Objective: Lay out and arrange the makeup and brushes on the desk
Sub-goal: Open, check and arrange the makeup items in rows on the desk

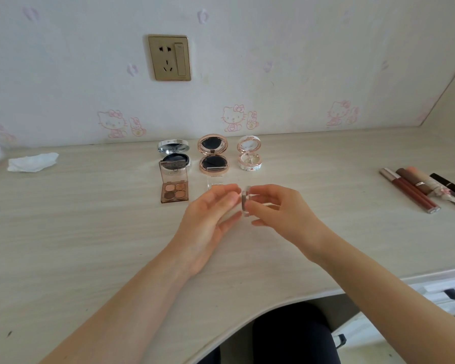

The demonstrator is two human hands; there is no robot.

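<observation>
Small clear case (245,202): pinched on edge by right hand (276,208), mid-counter (90,232). Left hand (208,219) lies loosely open, fingertips just beside the case (contact unclear). Open compacts (213,153) in a row beyond.

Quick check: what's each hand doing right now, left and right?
The left hand: open, fingers relaxed beside the small clear case; contact cannot be told.
The right hand: pinching the small clear case.

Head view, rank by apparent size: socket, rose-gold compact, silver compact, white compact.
1. socket
2. rose-gold compact and silver compact: look alike; the palette hides part of the silver one
3. white compact
</observation>
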